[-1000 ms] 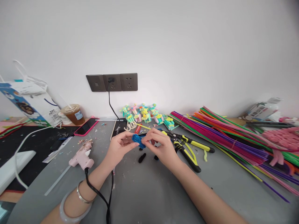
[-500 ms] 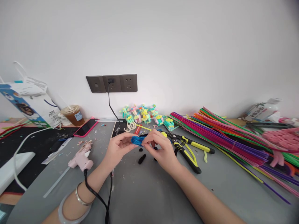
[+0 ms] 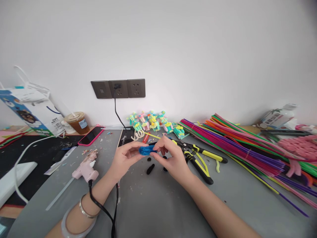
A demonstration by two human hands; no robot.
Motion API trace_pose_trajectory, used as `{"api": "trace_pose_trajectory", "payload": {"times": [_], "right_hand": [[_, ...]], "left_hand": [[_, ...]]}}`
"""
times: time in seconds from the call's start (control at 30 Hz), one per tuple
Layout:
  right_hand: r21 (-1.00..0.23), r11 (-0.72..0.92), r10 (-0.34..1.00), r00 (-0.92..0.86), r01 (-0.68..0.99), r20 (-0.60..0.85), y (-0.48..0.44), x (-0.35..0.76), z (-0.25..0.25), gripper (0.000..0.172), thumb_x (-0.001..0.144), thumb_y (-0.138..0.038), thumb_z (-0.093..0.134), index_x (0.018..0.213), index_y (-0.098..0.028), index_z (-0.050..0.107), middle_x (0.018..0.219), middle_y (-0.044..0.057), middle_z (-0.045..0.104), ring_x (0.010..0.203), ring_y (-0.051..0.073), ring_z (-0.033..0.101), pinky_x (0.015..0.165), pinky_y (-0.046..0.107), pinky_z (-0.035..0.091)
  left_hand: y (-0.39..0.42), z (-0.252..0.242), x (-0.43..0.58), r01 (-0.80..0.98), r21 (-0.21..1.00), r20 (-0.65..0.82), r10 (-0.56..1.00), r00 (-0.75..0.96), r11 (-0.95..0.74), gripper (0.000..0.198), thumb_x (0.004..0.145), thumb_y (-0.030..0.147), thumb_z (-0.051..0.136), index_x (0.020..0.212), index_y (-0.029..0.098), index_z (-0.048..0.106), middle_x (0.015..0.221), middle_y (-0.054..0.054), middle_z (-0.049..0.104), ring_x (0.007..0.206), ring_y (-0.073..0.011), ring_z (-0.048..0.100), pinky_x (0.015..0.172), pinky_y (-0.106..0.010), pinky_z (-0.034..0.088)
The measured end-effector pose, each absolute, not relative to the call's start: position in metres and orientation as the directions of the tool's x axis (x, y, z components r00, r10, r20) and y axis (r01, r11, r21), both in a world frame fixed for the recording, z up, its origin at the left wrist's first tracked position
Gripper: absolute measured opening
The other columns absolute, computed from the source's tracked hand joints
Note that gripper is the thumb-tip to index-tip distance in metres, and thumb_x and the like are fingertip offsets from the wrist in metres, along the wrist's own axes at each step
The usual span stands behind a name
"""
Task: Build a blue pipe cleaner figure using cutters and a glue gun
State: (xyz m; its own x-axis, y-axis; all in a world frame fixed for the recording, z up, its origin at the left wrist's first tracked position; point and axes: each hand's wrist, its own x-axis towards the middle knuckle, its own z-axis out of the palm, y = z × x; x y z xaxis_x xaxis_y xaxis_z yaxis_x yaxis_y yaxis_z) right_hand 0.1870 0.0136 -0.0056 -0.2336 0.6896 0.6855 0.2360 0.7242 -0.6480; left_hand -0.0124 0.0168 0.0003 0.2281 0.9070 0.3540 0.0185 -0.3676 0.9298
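Note:
A small bundle of fuzzy blue pipe cleaner (image 3: 146, 150) is held above the middle of the table between both hands. My left hand (image 3: 127, 157) pinches its left end, thumb below and fingers above. At the other end, my right hand (image 3: 170, 153) grips it between thumb and fingertips. Short black fuzzy pieces (image 3: 150, 169) lie on the table just below the hands. To the right of my right hand rest yellow-and-black pliers (image 3: 198, 162), their handles spread apart. The bundle's far side is partly hidden by fingers.
A pink glue gun (image 3: 86, 169) with a black cord lies left, near my left forearm. Behind it are a phone (image 3: 91, 136) and an iced drink (image 3: 77, 123). Small pipe-cleaner figures (image 3: 153, 122) stand by the wall. Long coloured pipe cleaners (image 3: 237, 148) spread across the right.
The fingers of my right hand have shifted slightly along the blue bundle, and more of it shows between the hands. Everything on the table stays in place.

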Motion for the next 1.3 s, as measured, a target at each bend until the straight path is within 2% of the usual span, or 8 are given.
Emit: {"api": "trace_pose_trajectory", "payload": {"times": [0.33,0.5,0.67,0.8,0.9,1.03,1.17,1.3], "right_hand": [[-0.643,0.73,0.684,-0.246,0.231,0.687,0.0138,0.187,-0.0034,0.016,0.092,-0.016,0.062,0.08,-0.023,0.054,0.074,-0.001,0.051,0.064,0.015,0.041,0.06,0.029,0.037],[-0.68,0.698,0.716,-0.244,0.226,0.654,0.0141,0.1878,-0.0048,0.016,0.091,-0.019,0.063,0.079,-0.023,0.053,0.075,-0.001,0.051,0.064,0.015,0.042,0.06,0.029,0.037],[-0.715,0.667,0.745,-0.207,0.209,0.634,0.0161,0.187,-0.0039,0.014,0.09,-0.018,0.062,0.08,-0.023,0.053,0.074,-0.001,0.049,0.063,0.014,0.042,0.06,0.029,0.038],[-0.768,0.623,0.782,-0.125,0.148,0.611,0.0183,0.1897,-0.0033,0.008,0.09,-0.026,0.063,0.091,-0.023,0.056,0.076,-0.001,0.049,0.064,0.014,0.044,0.058,0.028,0.037],[-0.824,0.561,0.828,-0.055,0.079,0.558,0.02,0.1922,-0.0036,0.014,0.093,-0.037,0.061,0.096,-0.024,0.057,0.076,-0.001,0.048,0.065,0.015,0.045,0.059,0.029,0.039],[-0.844,0.536,0.839,-0.119,0.018,0.53,0.021,0.1923,-0.0042,0.025,0.094,-0.043,0.059,0.11,-0.025,0.058,0.091,0.004,0.057,0.072,0.017,0.052,0.066,0.033,0.042],[-0.829,0.559,0.804,-0.256,0.016,0.537,0.0196,0.1904,-0.0055,0.031,0.093,-0.035,0.062,0.122,-0.028,0.054,0.114,0.007,0.062,0.087,0.02,0.06,0.077,0.036,0.043],[-0.823,0.565,0.8,-0.273,0.046,0.534,0.0188,0.1898,-0.0072,0.03,0.09,-0.026,0.064,0.119,-0.028,0.057,0.115,0.006,0.061,0.092,0.019,0.06,0.079,0.035,0.043]], "left_hand": [[0.0157,0.0008,-0.0111,-0.006,0.919,0.385,0.894,0.23,-0.394,0.018,0.077,0.023,0.079,0.094,0.019,0.078,0.094,-0.008,0.079,0.089,-0.0217,0.074,0.08,-0.032,0.063],[0.0163,-0.0014,-0.0112,-0.018,0.927,0.367,0.897,0.247,-0.375,0.019,0.077,0.02,0.078,0.096,0.019,0.077,0.097,-0.008,0.078,0.091,-0.0208,0.073,0.081,-0.031,0.062],[0.0175,-0.0018,-0.0098,-0.023,0.947,0.318,0.927,0.199,-0.321,0.019,0.075,0.018,0.079,0.093,0.018,0.073,0.089,-0.004,0.074,0.084,-0.017,0.071,0.077,-0.026,0.061],[0.0193,-0.0012,-0.0107,-0.061,0.949,0.316,0.941,0.119,-0.31,0.019,0.076,0.018,0.078,0.094,0.02,0.07,0.09,-0.002,0.074,0.085,-0.0145,0.071,0.076,-0.022,0.058],[0.0202,-0.0019,-0.0118,-0.078,0.943,0.33,0.941,0.078,-0.325,0.02,0.077,0.016,0.078,0.094,0.021,0.069,0.091,-0.001,0.074,0.086,-0.0144,0.071,0.076,-0.022,0.057],[0.0195,-0.0024,-0.0122,-0.088,0.934,0.355,0.927,0.122,-0.347,0.02,0.078,0.016,0.077,0.097,0.021,0.07,0.094,-0.002,0.075,0.089,-0.0159,0.072,0.078,-0.023,0.058],[0.0185,-0.0009,-0.0124,-0.09,0.925,0.379,0.911,0.162,-0.369,0.02,0.079,0.013,0.076,0.096,0.021,0.07,0.098,-0.003,0.076,0.092,-0.0165,0.072,0.081,-0.024,0.058],[0.018,-0.0003,-0.0129,-0.079,0.92,0.392,0.9,0.192,-0.384,0.02,0.079,0.013,0.076,0.097,0.02,0.07,0.098,-0.004,0.076,0.092,-0.0174,0.072,0.081,-0.026,0.058]]}}
